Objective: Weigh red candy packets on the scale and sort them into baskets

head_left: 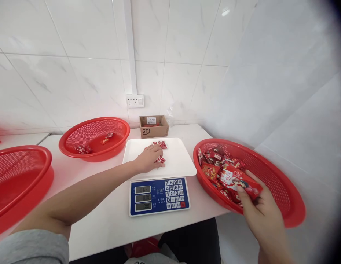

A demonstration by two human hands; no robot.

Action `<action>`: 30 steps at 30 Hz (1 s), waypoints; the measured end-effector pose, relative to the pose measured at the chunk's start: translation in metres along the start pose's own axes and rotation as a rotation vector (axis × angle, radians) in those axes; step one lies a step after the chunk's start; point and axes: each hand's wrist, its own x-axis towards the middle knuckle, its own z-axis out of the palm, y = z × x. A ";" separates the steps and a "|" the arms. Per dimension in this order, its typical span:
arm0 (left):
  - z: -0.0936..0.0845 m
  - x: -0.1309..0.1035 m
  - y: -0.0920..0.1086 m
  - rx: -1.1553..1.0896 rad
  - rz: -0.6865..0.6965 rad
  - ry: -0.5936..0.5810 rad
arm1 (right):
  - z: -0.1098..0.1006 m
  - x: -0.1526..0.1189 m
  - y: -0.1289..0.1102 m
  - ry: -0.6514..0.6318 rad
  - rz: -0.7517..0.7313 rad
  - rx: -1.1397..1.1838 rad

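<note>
Two hands (pixel 148 158), packets (pixel 210 170) beyond counting, one scale (pixel 159 183), at least three baskets (pixel 286 190), one carton (pixel 155 132), one socket plate (pixel 135 101)

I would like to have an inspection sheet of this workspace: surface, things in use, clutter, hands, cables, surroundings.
Surface: white table, bearing a scale.
Things in use: small red packets on the white pan; right-hand basket holding many packets.
Clutter: far-left basket with a few packets; near-left basket, cut by the frame; cardboard box, contents unclear.
Hands: left hand over the pan at the packets, grip hidden; right hand holding a larger red packet over its basket.
Cables: nothing seen.
Surroundings: tiled wall, socket panel.
</note>
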 end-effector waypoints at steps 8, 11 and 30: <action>-0.024 -0.050 0.047 -0.323 -0.264 0.311 | 0.084 0.024 -0.058 -0.408 -0.126 0.300; -0.029 -0.087 0.060 -0.600 -0.399 0.434 | 0.107 0.029 -0.069 -0.509 -0.251 0.115; 0.003 -0.186 0.056 -1.159 -0.794 0.519 | 0.145 0.029 -0.109 -1.114 -0.578 -0.469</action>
